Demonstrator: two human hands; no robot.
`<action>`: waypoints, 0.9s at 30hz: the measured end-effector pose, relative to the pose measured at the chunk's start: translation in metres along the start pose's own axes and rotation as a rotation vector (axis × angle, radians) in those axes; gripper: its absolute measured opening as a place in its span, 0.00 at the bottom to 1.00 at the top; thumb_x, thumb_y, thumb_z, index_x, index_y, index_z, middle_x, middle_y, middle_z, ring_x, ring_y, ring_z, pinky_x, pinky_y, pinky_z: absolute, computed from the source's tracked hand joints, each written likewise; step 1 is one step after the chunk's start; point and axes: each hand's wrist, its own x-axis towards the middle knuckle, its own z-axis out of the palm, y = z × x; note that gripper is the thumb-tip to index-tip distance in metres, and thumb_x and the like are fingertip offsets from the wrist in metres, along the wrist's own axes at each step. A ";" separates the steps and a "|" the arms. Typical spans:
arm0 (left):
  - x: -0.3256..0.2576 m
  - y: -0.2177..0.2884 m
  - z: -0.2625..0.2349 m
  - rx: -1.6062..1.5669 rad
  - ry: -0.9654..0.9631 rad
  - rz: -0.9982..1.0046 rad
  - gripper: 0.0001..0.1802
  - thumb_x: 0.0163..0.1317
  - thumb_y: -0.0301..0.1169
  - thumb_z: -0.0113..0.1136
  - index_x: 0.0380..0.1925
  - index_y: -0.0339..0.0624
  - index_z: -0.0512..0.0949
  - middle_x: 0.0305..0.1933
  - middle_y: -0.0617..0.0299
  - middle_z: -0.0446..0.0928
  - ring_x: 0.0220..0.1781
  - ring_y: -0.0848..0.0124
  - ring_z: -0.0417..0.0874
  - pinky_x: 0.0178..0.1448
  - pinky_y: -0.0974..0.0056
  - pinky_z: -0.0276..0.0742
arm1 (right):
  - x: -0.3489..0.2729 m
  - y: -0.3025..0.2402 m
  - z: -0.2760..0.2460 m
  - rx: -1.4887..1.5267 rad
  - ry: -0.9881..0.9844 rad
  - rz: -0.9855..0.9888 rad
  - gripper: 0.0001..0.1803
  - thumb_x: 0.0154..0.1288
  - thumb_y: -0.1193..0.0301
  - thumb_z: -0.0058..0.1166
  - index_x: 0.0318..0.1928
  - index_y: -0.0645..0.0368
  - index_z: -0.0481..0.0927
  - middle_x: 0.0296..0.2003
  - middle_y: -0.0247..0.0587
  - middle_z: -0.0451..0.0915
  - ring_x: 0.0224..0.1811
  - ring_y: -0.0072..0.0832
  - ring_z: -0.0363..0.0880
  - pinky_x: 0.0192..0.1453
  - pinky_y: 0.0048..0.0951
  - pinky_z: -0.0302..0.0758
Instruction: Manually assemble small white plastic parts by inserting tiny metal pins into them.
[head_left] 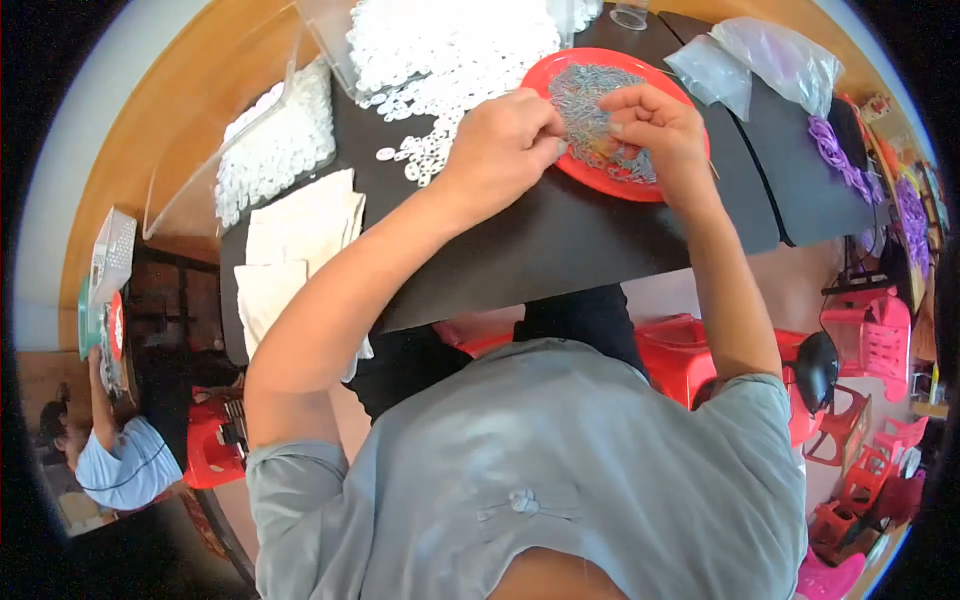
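Note:
A red plate (590, 62) on the black table (560, 240) holds a heap of small grey metal pieces (585, 95). My left hand (505, 145) sits at the plate's left edge with its fingers pinched together over the heap. My right hand (655, 125) rests on the heap's right side, fingers curled and pinching at the metal pieces. Between the two hands something small and yellowish shows, too small to identify. What each hand grips is hidden by the fingers.
A large pile of white rings (440, 55) spreads behind the plate, more in a clear bin (275, 145). Folded white cloths (300, 235) lie at the left. Clear bags (770, 55) and purple items (835, 150) sit right. Red plastic stools (870, 335) stand below. Another person (120, 455) works at far left.

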 end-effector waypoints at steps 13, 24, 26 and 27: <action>0.022 -0.002 0.031 -0.129 0.006 -0.112 0.05 0.51 0.25 0.59 0.27 0.33 0.78 0.25 0.52 0.78 0.27 0.63 0.80 0.35 0.62 0.75 | 0.000 0.006 -0.002 0.078 -0.049 -0.068 0.12 0.57 0.83 0.53 0.43 0.64 0.80 0.30 0.33 0.81 0.33 0.15 0.76 0.34 0.17 0.67; 0.030 0.003 0.031 -0.325 0.061 -0.379 0.05 0.54 0.23 0.60 0.27 0.30 0.78 0.24 0.62 0.77 0.26 0.79 0.74 0.32 0.70 0.73 | 0.002 0.014 -0.007 -0.153 0.082 -0.210 0.08 0.63 0.76 0.55 0.42 0.59 0.82 0.28 0.25 0.77 0.30 0.11 0.72 0.32 0.14 0.65; 0.029 0.002 0.034 -0.305 0.064 -0.318 0.05 0.54 0.23 0.60 0.26 0.31 0.77 0.23 0.61 0.77 0.26 0.77 0.75 0.32 0.69 0.73 | 0.003 0.016 -0.007 -0.204 0.073 -0.208 0.07 0.64 0.74 0.56 0.41 0.59 0.82 0.27 0.25 0.77 0.30 0.11 0.71 0.32 0.14 0.65; 0.029 0.001 0.035 -0.283 0.067 -0.259 0.05 0.54 0.23 0.60 0.26 0.31 0.77 0.23 0.60 0.77 0.25 0.76 0.76 0.32 0.68 0.73 | 0.003 0.017 -0.006 -0.208 0.074 -0.195 0.06 0.65 0.73 0.56 0.41 0.58 0.81 0.27 0.25 0.76 0.29 0.11 0.71 0.31 0.15 0.65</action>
